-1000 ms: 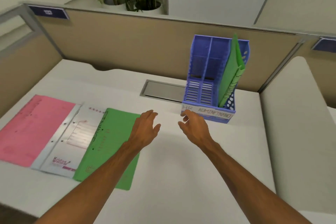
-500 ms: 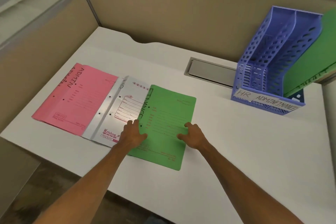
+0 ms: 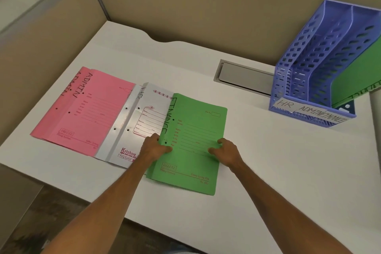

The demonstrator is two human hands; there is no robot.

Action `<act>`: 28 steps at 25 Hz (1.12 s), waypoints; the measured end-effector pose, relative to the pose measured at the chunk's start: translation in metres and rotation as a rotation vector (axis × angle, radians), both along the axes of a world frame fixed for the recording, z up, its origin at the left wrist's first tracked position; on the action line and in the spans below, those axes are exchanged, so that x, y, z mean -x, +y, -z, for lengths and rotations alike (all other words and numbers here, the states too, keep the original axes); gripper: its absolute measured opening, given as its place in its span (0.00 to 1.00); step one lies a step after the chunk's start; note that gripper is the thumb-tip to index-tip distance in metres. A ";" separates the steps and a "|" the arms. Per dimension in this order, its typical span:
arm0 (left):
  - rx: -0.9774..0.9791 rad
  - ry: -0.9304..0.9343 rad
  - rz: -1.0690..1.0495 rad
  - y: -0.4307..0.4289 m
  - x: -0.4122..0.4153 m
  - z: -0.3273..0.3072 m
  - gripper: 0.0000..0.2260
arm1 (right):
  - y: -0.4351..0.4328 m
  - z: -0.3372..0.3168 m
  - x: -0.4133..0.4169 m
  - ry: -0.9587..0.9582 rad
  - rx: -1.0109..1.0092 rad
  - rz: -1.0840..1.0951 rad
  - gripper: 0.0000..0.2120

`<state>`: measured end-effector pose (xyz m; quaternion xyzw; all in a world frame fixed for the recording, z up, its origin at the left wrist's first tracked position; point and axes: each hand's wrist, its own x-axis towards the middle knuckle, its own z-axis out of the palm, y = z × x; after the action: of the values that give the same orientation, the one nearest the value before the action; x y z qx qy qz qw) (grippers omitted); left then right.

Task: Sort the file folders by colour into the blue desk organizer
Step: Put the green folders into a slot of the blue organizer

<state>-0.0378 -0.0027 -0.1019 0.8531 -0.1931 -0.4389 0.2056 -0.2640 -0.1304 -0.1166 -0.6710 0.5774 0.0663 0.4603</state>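
Observation:
A green folder [image 3: 198, 126] marked FINANCE lies on top of the spread on the white desk [image 3: 278, 161]. My left hand [image 3: 154, 147] pinches its left spine edge, thumb on top. My right hand [image 3: 225, 150] presses on its lower right part with bent fingers. Under it lies a white folder [image 3: 142, 113] marked HR, then pink folders [image 3: 90, 107] marked ADMIN. The blue desk organizer [image 3: 309, 64] stands at the back right with labels HR, ADMIN, FINANCE. Another green folder [image 3: 358, 76] leans in its right slot; the two left slots look empty.
A grey cable hatch [image 3: 243, 76] is set into the desk just left of the organizer. Beige partition walls [image 3: 195, 6] close the back and left sides. The desk's front edge runs close under my forearms.
Both hands came back from near the organizer to the green folder on the desk. The left hand now grips its spine edge. My view swung down and left.

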 end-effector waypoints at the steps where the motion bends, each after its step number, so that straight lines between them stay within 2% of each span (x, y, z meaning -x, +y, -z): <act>1: 0.024 0.019 -0.014 -0.002 -0.001 -0.006 0.18 | -0.001 -0.002 0.001 0.005 -0.017 0.000 0.24; 5: 0.215 0.227 -0.112 -0.011 0.005 -0.042 0.14 | -0.005 -0.026 0.002 -0.006 -0.040 -0.025 0.26; 8: 0.329 0.281 -0.031 -0.023 0.022 -0.074 0.14 | -0.009 -0.064 -0.006 -0.143 -0.028 0.037 0.24; 11: 0.418 0.192 0.083 -0.045 0.048 -0.111 0.13 | -0.019 -0.119 -0.015 -0.342 0.016 0.151 0.21; 15: 0.527 -0.089 0.245 -0.078 0.097 -0.157 0.12 | -0.038 -0.188 -0.009 -0.530 0.114 0.288 0.27; 17: 0.616 -0.209 0.272 -0.087 0.131 -0.170 0.12 | -0.046 -0.210 0.005 -0.527 0.175 0.341 0.27; 20: 0.708 -0.262 0.315 -0.092 0.187 -0.175 0.14 | -0.059 -0.227 0.037 -0.449 0.324 0.431 0.19; 24: 0.823 -0.168 0.435 -0.097 0.237 -0.162 0.17 | -0.069 -0.237 0.092 -0.313 0.583 0.444 0.06; 28: 0.924 -0.063 0.544 -0.113 0.261 -0.160 0.20 | -0.073 -0.248 0.150 -0.281 0.752 0.439 0.05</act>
<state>-0.2990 -0.1162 0.0577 0.6057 -0.5864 -0.3197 0.4324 -0.4135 -0.2036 0.1310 -0.6560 0.6218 -0.3386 0.2616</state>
